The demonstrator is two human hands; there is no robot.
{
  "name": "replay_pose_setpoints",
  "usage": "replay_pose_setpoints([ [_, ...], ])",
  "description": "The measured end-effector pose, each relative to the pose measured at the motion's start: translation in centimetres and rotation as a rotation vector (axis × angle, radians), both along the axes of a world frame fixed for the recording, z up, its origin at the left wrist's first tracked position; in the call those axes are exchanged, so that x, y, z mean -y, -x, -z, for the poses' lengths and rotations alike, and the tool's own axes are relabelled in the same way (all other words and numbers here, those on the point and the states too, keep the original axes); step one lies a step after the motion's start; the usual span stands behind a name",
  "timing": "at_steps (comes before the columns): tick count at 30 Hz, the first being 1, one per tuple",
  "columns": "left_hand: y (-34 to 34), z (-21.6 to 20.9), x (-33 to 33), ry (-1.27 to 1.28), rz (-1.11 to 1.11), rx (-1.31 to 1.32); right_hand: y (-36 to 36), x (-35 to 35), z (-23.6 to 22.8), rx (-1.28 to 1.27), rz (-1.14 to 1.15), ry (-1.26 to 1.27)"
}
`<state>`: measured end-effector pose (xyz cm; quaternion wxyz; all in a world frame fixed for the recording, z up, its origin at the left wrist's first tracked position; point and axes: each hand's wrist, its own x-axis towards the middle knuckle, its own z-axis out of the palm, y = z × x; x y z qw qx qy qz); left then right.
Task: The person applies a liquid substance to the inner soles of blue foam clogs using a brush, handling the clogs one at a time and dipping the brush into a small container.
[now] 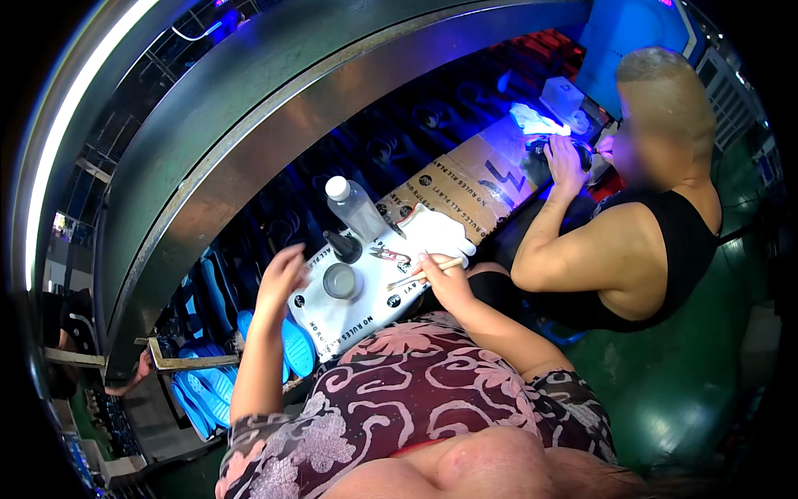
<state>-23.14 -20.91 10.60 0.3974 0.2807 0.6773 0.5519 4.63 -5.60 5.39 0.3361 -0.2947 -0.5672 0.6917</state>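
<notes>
My right hand is closed round a thin brush with a pale handle, its tip pointing left over the table. My left hand hovers left of a small grey cup; its fingers look apart, slightly blurred, with nothing visible in them. Behind the cup stands a black bottle with a pointed nozzle. Farther back is a clear bottle with a white cap. Small red-handled cutters lie between the black bottle and my right hand. White gloves rest beyond that hand.
White printed paper and brown cardboard cover the worktop. At right, a person works with both hands on a dark item under blue light. Blue shoes stand at left. A long metal hood overhangs the far side.
</notes>
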Motion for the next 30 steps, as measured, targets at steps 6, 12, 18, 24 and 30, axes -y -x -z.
replay_pose_setpoints([
  [6, 0.9, 10.2, 16.2, 0.849, -0.089, -0.899, 1.4, 0.4, 0.5, -0.01, -0.088, 0.026],
  [12, -0.5, 13.1, 16.7, 1.059, -0.022, -0.965, 2.3, 0.8, -0.5, 0.056, -0.113, -0.024],
  [18, -0.9, 11.1, 17.4, 0.789, -0.223, -0.859, 2.4, 0.1, -1.6, 0.218, -0.104, -0.082],
  [24, -2.7, 11.0, 18.3, 0.327, -0.621, -0.177, 4.0, -0.6, -3.6, 0.247, -0.222, -0.253],
  [30, -3.6, 13.0, 17.9, 0.643, -0.281, -0.594, 8.1, -0.1, -2.7, 0.275, -0.275, -0.696],
])
